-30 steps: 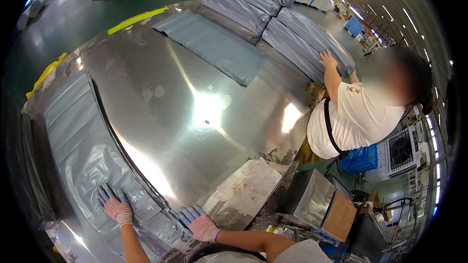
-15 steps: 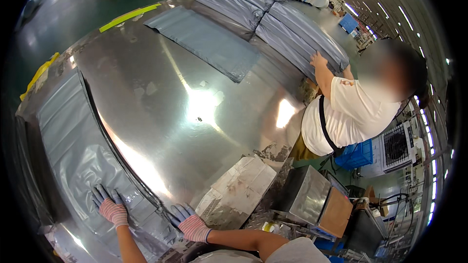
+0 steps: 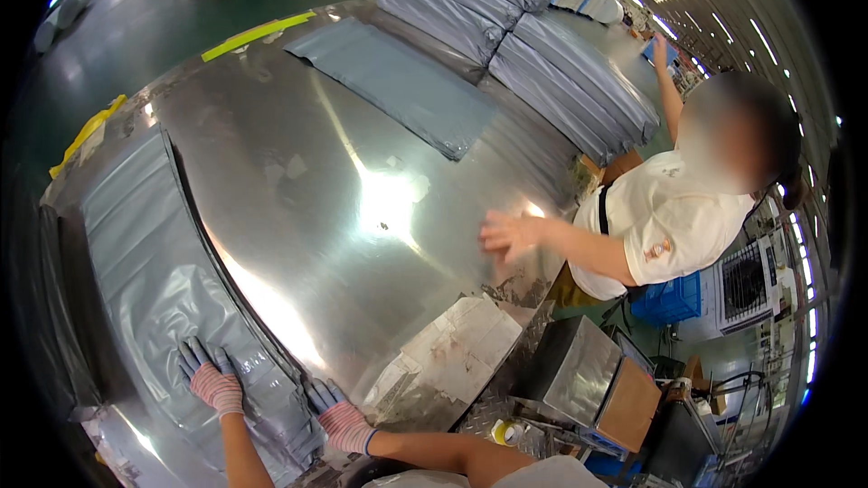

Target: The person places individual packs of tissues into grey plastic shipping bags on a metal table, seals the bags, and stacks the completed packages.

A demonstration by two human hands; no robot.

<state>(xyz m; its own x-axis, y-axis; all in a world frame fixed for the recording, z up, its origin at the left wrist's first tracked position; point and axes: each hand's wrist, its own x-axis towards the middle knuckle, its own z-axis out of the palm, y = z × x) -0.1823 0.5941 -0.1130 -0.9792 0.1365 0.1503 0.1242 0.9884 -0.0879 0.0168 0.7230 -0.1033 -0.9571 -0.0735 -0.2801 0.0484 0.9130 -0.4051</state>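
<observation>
A flat stack of grey plastic bags (image 3: 149, 235) lies along the left side of the metal table. My left hand (image 3: 212, 381), in a glove with grey fingers and a red-and-white striped back, rests flat on the top bag near its close end, fingers apart. At the stack's near right corner is my right hand (image 3: 340, 416), gloved alike. Its fingers are stretched out against the edge of the bags, and it grips nothing that I can see. The bags' near end looks uneven and crinkled beside this hand.
Another thin pile of grey bags (image 3: 389, 81) lies across the table (image 3: 271, 163). Tall stacks of wrapped grey bundles (image 3: 570, 72) stand behind it. At the right, a co-worker (image 3: 669, 208) reaches over the table. Worn cardboard (image 3: 452, 348) covers the near edge, beside a metal box (image 3: 570, 357).
The co-worker's hands have left the grey bundles; one arm is now raised and the other hand has swung over the table. My hands have barely moved on the bags. The whole view has shifted slightly.
</observation>
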